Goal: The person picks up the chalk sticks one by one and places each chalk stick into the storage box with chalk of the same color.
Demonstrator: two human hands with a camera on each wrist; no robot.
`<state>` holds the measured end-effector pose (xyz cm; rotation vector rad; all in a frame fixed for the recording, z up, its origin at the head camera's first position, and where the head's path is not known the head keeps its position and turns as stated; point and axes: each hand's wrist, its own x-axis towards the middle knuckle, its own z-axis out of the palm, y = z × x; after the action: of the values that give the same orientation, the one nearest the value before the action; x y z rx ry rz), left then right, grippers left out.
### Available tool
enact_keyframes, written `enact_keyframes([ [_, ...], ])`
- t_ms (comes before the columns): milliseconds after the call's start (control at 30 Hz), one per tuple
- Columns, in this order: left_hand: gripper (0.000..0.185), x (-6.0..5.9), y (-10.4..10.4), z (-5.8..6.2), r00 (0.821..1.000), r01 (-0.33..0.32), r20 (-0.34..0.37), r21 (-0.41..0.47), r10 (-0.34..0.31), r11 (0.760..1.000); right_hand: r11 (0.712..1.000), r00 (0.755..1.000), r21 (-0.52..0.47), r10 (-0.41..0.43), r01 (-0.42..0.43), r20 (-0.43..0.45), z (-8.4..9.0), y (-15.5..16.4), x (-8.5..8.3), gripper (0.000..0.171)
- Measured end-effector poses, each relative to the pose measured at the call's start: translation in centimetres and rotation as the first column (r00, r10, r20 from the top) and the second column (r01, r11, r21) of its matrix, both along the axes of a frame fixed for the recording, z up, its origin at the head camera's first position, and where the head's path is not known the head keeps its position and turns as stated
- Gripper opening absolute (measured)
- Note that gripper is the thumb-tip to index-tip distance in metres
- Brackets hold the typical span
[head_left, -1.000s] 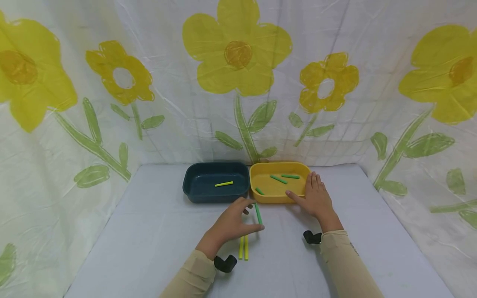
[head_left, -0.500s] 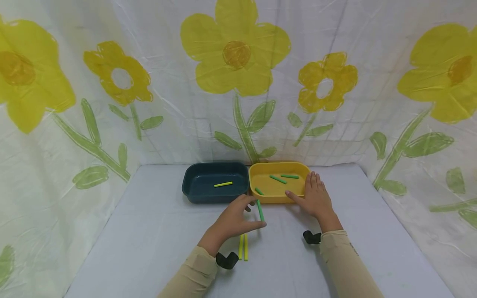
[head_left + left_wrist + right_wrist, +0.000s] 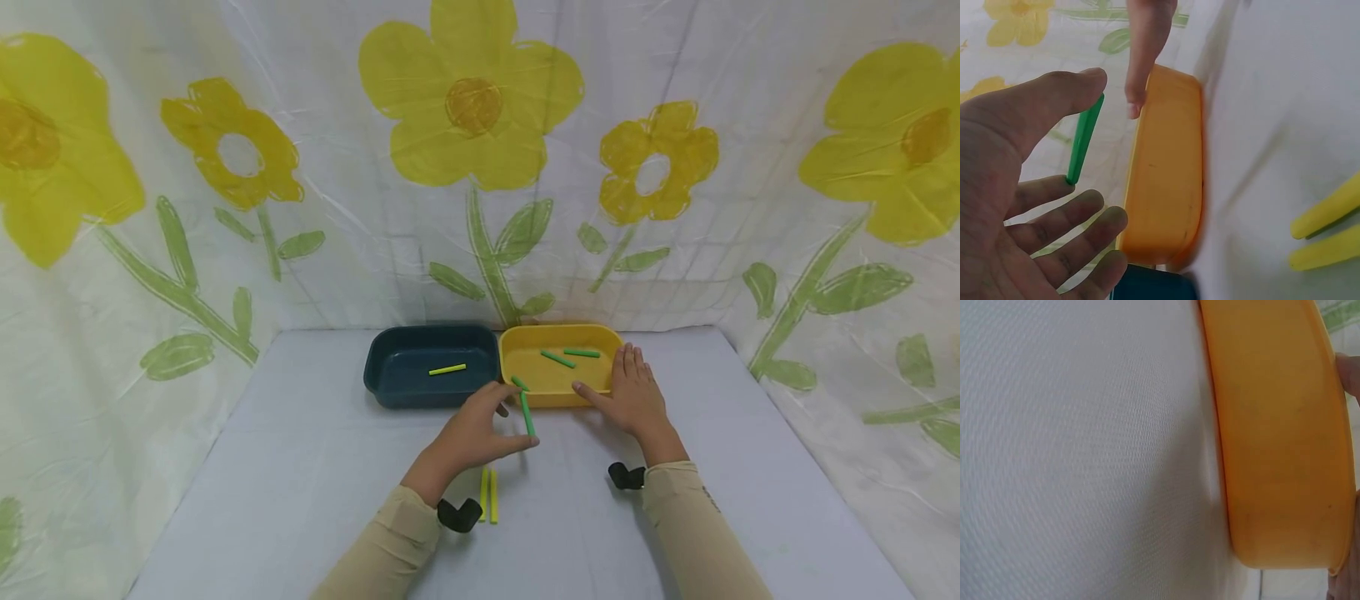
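My left hand (image 3: 467,433) pinches a slim green stick (image 3: 528,415), chalk-like in shape, by its two ends between thumb and index finger. It is raised just in front of the yellow tray's near left corner; the other fingers are spread in the left wrist view. My right hand (image 3: 637,398) rests on the right end of the yellow tray (image 3: 555,399), thumb at the front rim and fingers along the side. Inside that tray lie 3 green sticks (image 3: 558,359). Two yellow sticks (image 3: 493,497) lie side by side on the table, near my left wrist.
A dark blue tray (image 3: 431,398) stands against the left side of the yellow one, with one yellow stick (image 3: 447,369) in it. Both trays sit at the back of the white-covered table (image 3: 300,467), before a flower-printed curtain (image 3: 360,275).
My left hand has moved forward and slightly right with the green stick, closer to the yellow tray's front rim. My right hand has stayed on the tray.
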<state>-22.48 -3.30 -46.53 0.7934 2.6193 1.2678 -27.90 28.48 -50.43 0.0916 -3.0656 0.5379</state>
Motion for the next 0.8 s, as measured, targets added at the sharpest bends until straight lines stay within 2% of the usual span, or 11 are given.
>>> enact_keyframes([
  [433, 0.079, -1.3, 0.5, 0.0, 0.999, -0.005, -0.049, -0.018, 0.004, 1.0, 1.0, 1.0, 0.002, -0.005, 0.005, 0.006, 0.0, -0.1, 0.0, 0.131],
  [800, 0.073, -2.6, 0.6, 0.2, 0.996, -0.028, -0.088, -0.02, 0.026, 0.999, 1.0, 1.0, 0.008, -0.006, 0.006, 0.014, -0.1, 0.1, 0.0, 0.131],
])
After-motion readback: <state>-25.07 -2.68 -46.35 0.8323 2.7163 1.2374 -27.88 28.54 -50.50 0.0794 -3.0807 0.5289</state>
